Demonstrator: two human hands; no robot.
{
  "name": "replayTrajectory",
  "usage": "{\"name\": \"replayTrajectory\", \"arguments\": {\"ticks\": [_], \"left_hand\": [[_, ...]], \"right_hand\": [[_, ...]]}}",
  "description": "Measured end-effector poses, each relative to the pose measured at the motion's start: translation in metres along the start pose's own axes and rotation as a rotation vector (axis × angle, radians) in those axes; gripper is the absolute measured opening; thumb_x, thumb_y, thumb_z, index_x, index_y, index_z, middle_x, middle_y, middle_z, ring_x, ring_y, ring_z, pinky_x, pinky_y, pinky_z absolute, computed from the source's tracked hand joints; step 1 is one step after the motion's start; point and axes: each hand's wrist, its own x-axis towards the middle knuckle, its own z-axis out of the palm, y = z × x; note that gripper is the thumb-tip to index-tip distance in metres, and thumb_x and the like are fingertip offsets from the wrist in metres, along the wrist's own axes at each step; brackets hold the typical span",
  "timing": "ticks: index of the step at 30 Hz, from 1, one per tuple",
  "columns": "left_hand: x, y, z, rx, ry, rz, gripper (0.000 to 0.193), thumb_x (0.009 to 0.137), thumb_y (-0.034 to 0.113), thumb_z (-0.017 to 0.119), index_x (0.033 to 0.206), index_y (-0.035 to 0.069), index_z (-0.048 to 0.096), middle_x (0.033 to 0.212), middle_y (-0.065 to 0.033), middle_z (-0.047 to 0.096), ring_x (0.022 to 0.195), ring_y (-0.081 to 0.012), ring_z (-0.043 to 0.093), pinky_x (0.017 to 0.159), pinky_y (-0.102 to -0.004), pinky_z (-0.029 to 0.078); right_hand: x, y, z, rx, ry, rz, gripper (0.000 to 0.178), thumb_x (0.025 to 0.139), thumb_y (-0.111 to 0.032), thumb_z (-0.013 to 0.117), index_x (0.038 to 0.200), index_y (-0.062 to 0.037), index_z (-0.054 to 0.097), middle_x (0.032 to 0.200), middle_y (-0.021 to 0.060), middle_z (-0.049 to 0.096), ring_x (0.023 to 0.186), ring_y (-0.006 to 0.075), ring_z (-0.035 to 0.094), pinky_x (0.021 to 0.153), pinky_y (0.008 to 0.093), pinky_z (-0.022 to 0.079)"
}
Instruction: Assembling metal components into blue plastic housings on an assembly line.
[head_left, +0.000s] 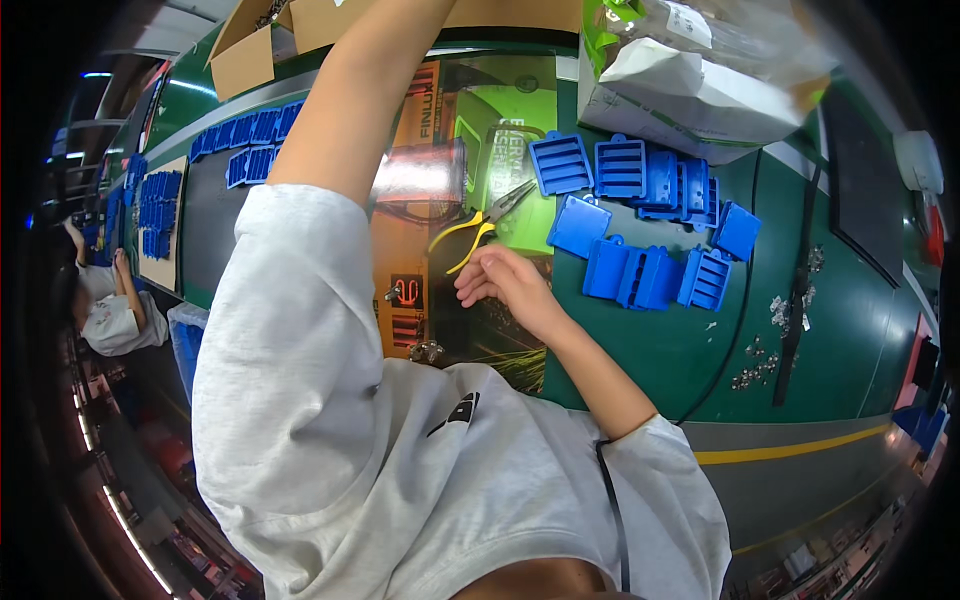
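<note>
My left arm (345,110) reaches far forward past the top edge, so my left hand is out of sight. Low over the printed mat (520,330), my right hand (510,288) has loosely bent fingers, and I see nothing held in them. Just beyond its fingertips lie needle-nose pliers (488,218) with yellow handles, jaws pointing away to the right. To the right of the pliers, several blue slotted plastic parts (620,168) sit in two uneven rows, some face down. Small metal pieces (428,352) rest on the mat near my shirt.
A white carton (660,105) with plastic bags stands at the back right, an open cardboard box (245,55) at the back left. More blue parts (250,128) line the left. Loose metal pieces (757,368), a black strip (795,320) and a cable are on the right. Another person (120,315) sits far left.
</note>
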Motion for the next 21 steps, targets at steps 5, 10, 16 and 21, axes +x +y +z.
{"name": "replayTrajectory", "arguments": {"ticks": [5,10,16,21], "left_hand": [[0.006,0.001,-0.027,0.011,-0.017,0.083,0.039,0.083,0.032,0.052,0.106,0.004,0.066,0.106,-0.0143,0.065,0.097,-0.027,0.06,0.086,-0.0381,0.046],[0.026,-0.003,-0.146,0.109,0.098,0.172,0.038,0.083,0.029,0.052,0.106,0.003,0.065,0.105,-0.0145,0.066,0.095,-0.0254,0.061,0.084,-0.037,0.046],[-0.021,0.076,-0.141,-0.056,0.076,-0.11,0.05,0.083,0.05,0.051,0.122,0.02,0.06,0.133,-0.0101,0.05,0.121,-0.0291,0.047,0.101,-0.0425,0.036],[-0.023,0.073,-0.144,-0.107,0.085,-0.053,0.047,0.083,0.045,0.049,0.119,0.018,0.062,0.132,-0.0087,0.052,0.122,-0.0259,0.047,0.102,-0.0391,0.035]], "right_hand": [[-0.002,-0.002,0.002,0.01,0.013,-0.01,0.02,0.1,-0.017,0.038,0.105,-0.0001,0.047,0.092,0.0151,0.06,0.082,0.0216,0.062,0.072,0.0319,0.053],[-0.004,0.007,0.006,0.014,-0.053,0.013,0.02,0.1,-0.019,0.039,0.107,-0.0009,0.046,0.095,0.0161,0.06,0.084,0.0224,0.062,0.073,0.0324,0.053],[-0.006,0.001,0.003,0.01,-0.009,0.025,0.022,0.1,-0.017,0.035,0.109,0.0001,0.047,0.097,0.0183,0.059,0.087,0.0256,0.062,0.077,0.0352,0.052],[-0.003,-0.001,0.002,-0.019,-0.007,0.017,0.021,0.1,-0.016,0.037,0.108,0.0001,0.047,0.096,0.0182,0.059,0.087,0.0252,0.062,0.077,0.0349,0.052]]}}
